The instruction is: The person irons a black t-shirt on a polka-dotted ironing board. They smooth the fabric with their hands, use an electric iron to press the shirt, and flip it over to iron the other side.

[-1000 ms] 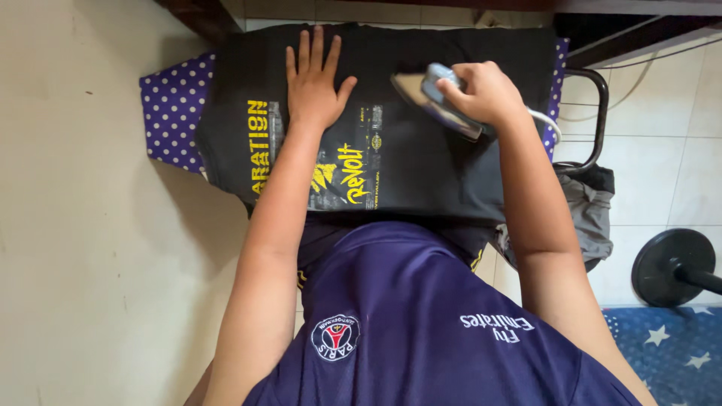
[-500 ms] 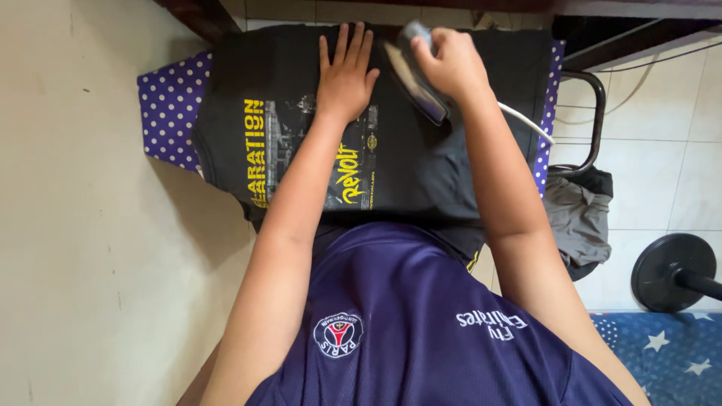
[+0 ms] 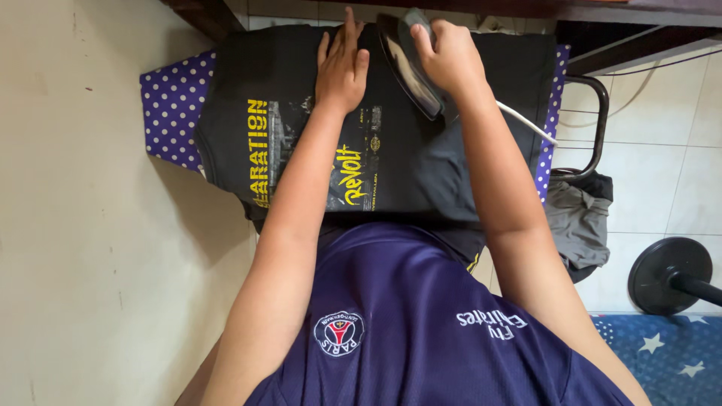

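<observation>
A black T-shirt [image 3: 421,162] with yellow lettering lies spread on an ironing board covered in purple cloth with white dots [image 3: 169,113]. My left hand [image 3: 342,66] rests flat on the shirt's far part, fingers together and pointing away from me. My right hand [image 3: 447,56] grips the handle of a clothes iron [image 3: 410,64], which sits on the shirt right beside the left hand, near the far edge of the board. The iron's white cord [image 3: 526,124] trails to the right under my forearm.
A black metal rack [image 3: 598,124] sticks out at the board's right end, with grey clothing [image 3: 579,222] hanging below it. A black weight plate [image 3: 665,274] stands on the tiled floor at right, next to a blue star-patterned mat [image 3: 669,357]. Dark furniture runs along the top.
The iron has slid from the shirt's right middle toward the far edge. My left hand has moved right and farther away, ending close beside the iron.
</observation>
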